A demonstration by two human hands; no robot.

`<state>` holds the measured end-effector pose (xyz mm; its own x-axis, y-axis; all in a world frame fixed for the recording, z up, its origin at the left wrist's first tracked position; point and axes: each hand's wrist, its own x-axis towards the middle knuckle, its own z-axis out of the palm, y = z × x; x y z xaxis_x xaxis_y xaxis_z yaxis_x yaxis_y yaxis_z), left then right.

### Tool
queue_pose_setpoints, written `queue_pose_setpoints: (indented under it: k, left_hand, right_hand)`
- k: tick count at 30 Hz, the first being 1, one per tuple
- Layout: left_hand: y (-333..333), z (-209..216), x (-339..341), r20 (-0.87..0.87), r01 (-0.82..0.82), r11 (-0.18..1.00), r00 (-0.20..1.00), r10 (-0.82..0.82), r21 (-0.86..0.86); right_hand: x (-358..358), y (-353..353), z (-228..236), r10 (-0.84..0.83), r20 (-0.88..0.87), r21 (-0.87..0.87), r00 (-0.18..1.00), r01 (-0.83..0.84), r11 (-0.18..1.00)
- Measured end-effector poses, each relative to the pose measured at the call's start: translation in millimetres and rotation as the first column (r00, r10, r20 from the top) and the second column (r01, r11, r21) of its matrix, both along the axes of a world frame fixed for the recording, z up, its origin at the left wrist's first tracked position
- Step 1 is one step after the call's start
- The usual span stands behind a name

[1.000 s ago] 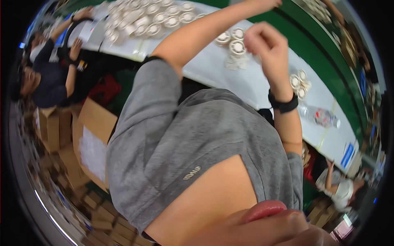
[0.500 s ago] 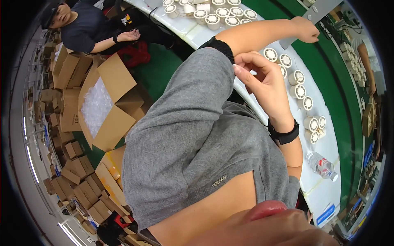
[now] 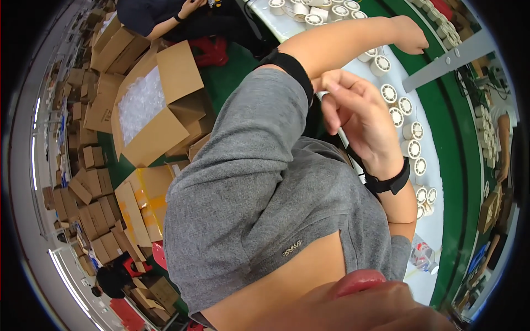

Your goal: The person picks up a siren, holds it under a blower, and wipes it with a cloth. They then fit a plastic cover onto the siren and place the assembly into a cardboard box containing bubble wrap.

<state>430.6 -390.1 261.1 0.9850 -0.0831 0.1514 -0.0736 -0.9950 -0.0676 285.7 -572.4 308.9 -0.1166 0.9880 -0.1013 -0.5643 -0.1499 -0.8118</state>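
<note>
My left arm reaches across to the upper right, its grey sleeve (image 3: 232, 127) ending in a black cuff (image 3: 292, 66) at the elbow. Beyond the table edge, my left hand (image 3: 411, 36) is closed in a loose fist, with nothing visible in it. Just below that forearm is my right hand (image 3: 361, 116), thumb and forefinger pinched together at the cuff's edge; its other fingers are curled. A black strap (image 3: 389, 179) circles my right wrist. Several white spool-like round parts (image 3: 411, 149) with slotted faces stand on the table behind my right hand.
The white table (image 3: 436, 165) curves along the right, with a clear plastic bottle (image 3: 424, 256) near its lower end. A grey metal post (image 3: 447, 60) stands beyond it. Left are an open carton (image 3: 160, 129) of bubble wrap (image 3: 141, 102), stacked cartons (image 3: 96, 220) and a seated person (image 3: 149, 16).
The whole view has shifted, so the table parts and bottle sit lower and the person's head is out of frame. My right fingertips have moved slightly along the cuff; the left fist stays put.
</note>
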Motion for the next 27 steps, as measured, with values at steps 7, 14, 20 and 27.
queue_pose_setpoints:
  k: [7,14,20,27]
  left_hand:
    - [35,-7,-26,0.236,-0.045,0.998,0.971,0.037,0.032]
    - [75,7,-54,0.198,-0.207,0.978,0.959,0.204,-0.002]
    - [120,24,-59,0.147,-0.377,0.924,0.919,0.366,0.058]
    - [173,11,-18,0.350,-0.438,0.544,0.450,0.822,-0.716]
  right_hand:
    - [-5,20,-3,0.138,-0.263,0.005,0.955,-0.142,0.990]
    - [13,53,-22,0.487,-0.160,-0.025,0.859,-0.496,0.868]
    - [12,71,-15,0.263,-0.049,0.040,0.964,-0.261,0.965]
    - [44,138,-76,-0.873,0.376,0.876,0.310,0.187,0.444]
